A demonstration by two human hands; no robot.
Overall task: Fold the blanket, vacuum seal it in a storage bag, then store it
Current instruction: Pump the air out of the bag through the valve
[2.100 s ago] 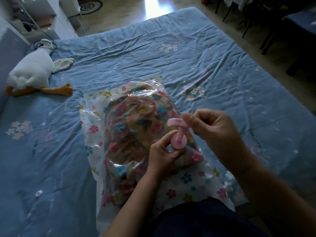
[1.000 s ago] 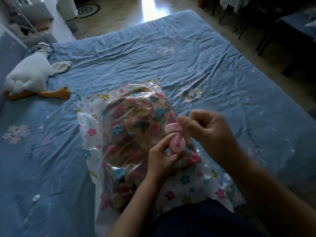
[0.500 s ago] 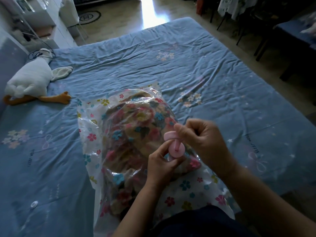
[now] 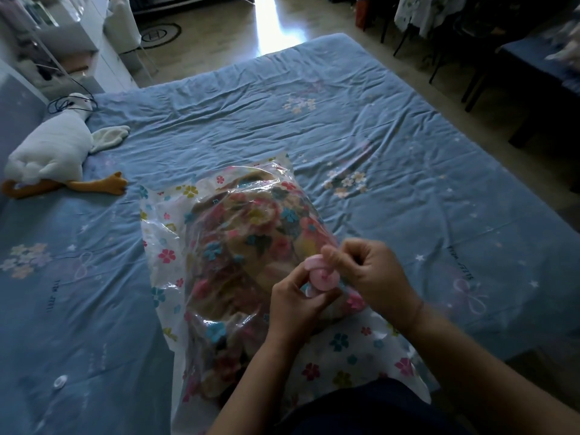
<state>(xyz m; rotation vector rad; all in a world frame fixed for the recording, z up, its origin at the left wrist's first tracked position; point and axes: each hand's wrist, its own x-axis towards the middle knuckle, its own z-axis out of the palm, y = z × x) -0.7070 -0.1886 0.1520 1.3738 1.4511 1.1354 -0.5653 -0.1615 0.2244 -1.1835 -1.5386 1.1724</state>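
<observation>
A clear storage bag printed with small flowers lies on the blue bed in front of me. The folded floral blanket fills it. A pink valve with a tethered cap stands on the bag's near right side. My left hand grips the valve's base from below. My right hand pinches the pink cap at the valve's top with thumb and forefinger.
A white plush goose with orange feet lies at the bed's left. A small white round piece rests on the sheet at near left. Shelves stand at far left, dark chairs and a table at far right.
The pink cap has come down from a raised stem position toward the valve disc, and both hands stayed on the valve. The view tilted slightly.
</observation>
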